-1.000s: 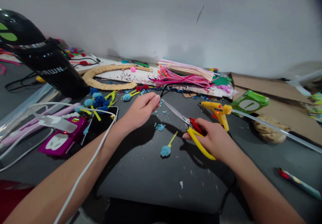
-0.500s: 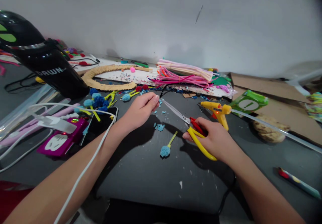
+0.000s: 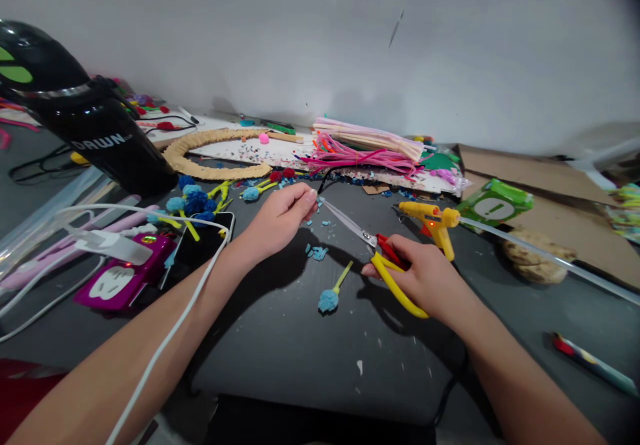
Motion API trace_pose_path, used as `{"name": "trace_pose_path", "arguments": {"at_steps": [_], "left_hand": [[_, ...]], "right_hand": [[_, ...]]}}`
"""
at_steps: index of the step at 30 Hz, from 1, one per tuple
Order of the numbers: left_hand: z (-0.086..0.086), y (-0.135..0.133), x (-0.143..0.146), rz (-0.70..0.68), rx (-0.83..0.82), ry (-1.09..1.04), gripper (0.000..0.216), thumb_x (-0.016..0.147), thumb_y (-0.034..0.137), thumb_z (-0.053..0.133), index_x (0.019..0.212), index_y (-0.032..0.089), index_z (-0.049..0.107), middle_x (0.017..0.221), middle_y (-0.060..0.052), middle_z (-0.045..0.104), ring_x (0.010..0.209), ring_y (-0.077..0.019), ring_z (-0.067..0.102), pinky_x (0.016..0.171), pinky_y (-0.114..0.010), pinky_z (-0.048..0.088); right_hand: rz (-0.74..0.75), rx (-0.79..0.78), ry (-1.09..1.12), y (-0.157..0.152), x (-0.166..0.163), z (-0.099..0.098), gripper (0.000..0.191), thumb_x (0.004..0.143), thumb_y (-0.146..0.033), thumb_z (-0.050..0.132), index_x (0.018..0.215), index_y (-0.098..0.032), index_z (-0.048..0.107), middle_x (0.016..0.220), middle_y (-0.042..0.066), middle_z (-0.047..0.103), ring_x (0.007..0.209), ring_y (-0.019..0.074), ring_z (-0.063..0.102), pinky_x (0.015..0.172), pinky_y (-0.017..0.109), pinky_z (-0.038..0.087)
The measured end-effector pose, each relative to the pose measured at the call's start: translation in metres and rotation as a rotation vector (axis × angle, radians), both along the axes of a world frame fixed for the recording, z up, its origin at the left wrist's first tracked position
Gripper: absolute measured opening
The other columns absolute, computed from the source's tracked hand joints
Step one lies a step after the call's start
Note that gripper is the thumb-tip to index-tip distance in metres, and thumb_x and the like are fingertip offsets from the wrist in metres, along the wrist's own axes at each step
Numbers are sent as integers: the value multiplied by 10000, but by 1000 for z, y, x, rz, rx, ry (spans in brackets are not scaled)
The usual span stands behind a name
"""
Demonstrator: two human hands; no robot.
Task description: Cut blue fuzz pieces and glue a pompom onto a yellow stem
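My right hand (image 3: pixel 417 275) grips scissors (image 3: pixel 383 258) with red and yellow handles. Their nearly closed blades point left, and the tips meet the fingertips of my left hand (image 3: pixel 287 215). Thumb and fingers of that hand are pinched together; whatever is between them is too small or hidden to name. Below the blades, light blue cut bits (image 3: pixel 317 253) are scattered on the dark grey table (image 3: pixel 300 358). A light blue fuzzy flower (image 3: pixel 329 300) with a yellow-green stem lies between my forearms.
A yellow glue gun (image 3: pixel 433 218) lies beyond my right hand, its white cord or stick stretching right. At the back are pipe cleaners (image 3: pixel 360 151) and a tan ring (image 3: pixel 220 173). Leftward stand a black bottle (image 3: pixel 115 131) and a purple power strip (image 3: pixel 125 278); a white cable crosses my left forearm.
My right hand has shifted very slightly left, and the scissor handles have drawn a little closer together. The left hand stays in place.
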State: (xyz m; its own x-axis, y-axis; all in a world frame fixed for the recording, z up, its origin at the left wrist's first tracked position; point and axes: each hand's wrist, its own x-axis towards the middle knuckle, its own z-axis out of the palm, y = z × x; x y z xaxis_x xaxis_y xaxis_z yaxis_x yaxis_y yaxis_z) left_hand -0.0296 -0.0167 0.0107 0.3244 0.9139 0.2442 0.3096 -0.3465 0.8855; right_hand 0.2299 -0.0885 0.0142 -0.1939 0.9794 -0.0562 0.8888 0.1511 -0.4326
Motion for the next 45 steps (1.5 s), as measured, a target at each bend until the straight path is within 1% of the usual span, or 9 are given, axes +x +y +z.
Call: {"name": "trace_pose_path", "arguments": {"at_steps": [8, 16, 25, 31, 34, 36, 39, 43, 45], "left_hand": [[0, 0, -1, -5, -8, 11, 348, 976, 406, 444, 734, 167, 521, 678, 11, 498, 627, -119, 457, 612, -251, 372], [-1, 3, -4, -10, -86, 211, 374, 942, 412, 442, 671, 163, 505, 622, 32, 456, 598, -112, 417, 582, -243, 320], [-3, 2, -11, -199, -144, 517, 345, 866, 412, 471, 624, 169, 501, 550, 36, 393, 529, -109, 349, 509, -247, 256], [-4, 2, -16, -178, -46, 628, 339, 873, 402, 443, 633, 176, 525, 568, 13, 497, 539, -128, 422, 533, -257, 277], [-5, 3, -18, -179, -17, 681, 338, 871, 403, 449, 645, 178, 562, 590, -4, 551, 556, -144, 475, 547, -263, 291], [-6, 5, -19, -172, -10, 712, 333, 874, 405, 448, 668, 182, 586, 605, -7, 571, 568, -151, 496, 555, -263, 304], [-9, 8, -21, -183, -3, 727, 306, 870, 405, 463, 732, 186, 626, 653, -13, 615, 592, -157, 519, 570, -260, 324], [-14, 12, -24, -210, -9, 736, 258, 838, 385, 508, 788, 183, 661, 708, -31, 657, 623, -163, 554, 575, -252, 346], [-15, 13, -26, -221, -8, 735, 237, 822, 368, 524, 805, 184, 673, 724, -32, 671, 632, -165, 566, 581, -250, 362]], "right_hand": [[-66, 21, -20, 1, 2, -2, 485, 762, -686, 619, 702, -232, 460, 594, -30, 520, 573, 142, 444, 538, 253, 300], [-128, 38, -87, 9, 4, -16, 473, 738, -696, 618, 697, -238, 503, 590, -18, 554, 548, 151, 475, 507, 254, 263], [-206, 94, -215, 13, 0, -16, 445, 766, -685, 577, 797, -243, 534, 680, 10, 637, 601, 190, 555, 520, 260, 265], [-254, 152, -206, 15, 3, -11, 390, 844, -606, 521, 866, -221, 574, 724, 59, 663, 668, 228, 603, 537, 284, 268], [-236, 120, -228, 14, 7, -9, 355, 770, -575, 619, 756, -220, 591, 702, 76, 664, 665, 245, 609, 536, 289, 255], [-232, 133, -195, 13, 9, -8, 347, 726, -565, 663, 733, -224, 600, 715, 69, 672, 672, 240, 609, 535, 286, 264], [-253, 182, -111, 13, 8, -8, 354, 770, -581, 619, 835, -233, 613, 742, 42, 676, 669, 211, 600, 539, 280, 300], [-195, 218, 190, 13, 2, -15, 338, 777, -564, 634, 838, -234, 591, 675, -5, 634, 608, 168, 556, 553, 268, 348], [-164, 201, 243, 13, -1, -22, 335, 774, -561, 641, 811, -232, 593, 665, -14, 628, 576, 155, 542, 545, 264, 355]]}}
